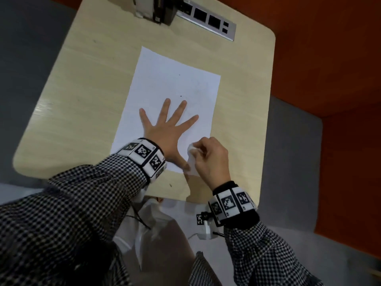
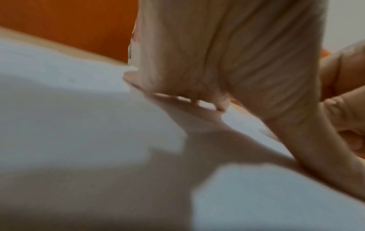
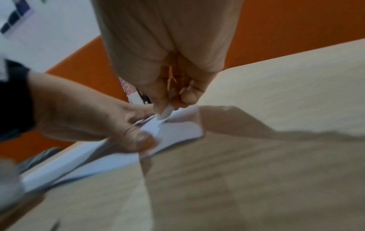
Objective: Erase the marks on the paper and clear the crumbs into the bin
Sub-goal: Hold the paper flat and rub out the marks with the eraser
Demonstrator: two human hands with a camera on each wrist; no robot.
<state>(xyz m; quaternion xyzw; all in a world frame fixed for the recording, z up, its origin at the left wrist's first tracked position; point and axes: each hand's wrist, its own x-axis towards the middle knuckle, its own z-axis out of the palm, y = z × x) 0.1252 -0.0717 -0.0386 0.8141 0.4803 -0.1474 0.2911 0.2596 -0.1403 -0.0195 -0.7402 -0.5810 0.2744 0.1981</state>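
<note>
A white sheet of paper (image 1: 171, 79) lies on the pale wooden table (image 1: 92, 89), with faint marks and two dark specks (image 1: 181, 96) on it. My left hand (image 1: 165, 129) presses flat on the sheet's near half, fingers spread. At the paper's near right corner, my right hand (image 1: 208, 155) pinches a small white wad (image 1: 192, 157) that looks like a tissue; it touches the sheet beside my left thumb. The right wrist view shows the right hand's fingertips (image 3: 183, 96) curled on a white piece (image 3: 166, 112) over the paper's corner (image 3: 177, 129). The left wrist view is blurred.
A grey power strip (image 1: 208, 19) and a dark device (image 1: 162, 9) sit at the table's far edge. A white plastic bag (image 1: 152, 221), perhaps a bin liner, hangs below the near table edge by my lap. One dark speck (image 1: 170, 185) lies on the bare table near that edge.
</note>
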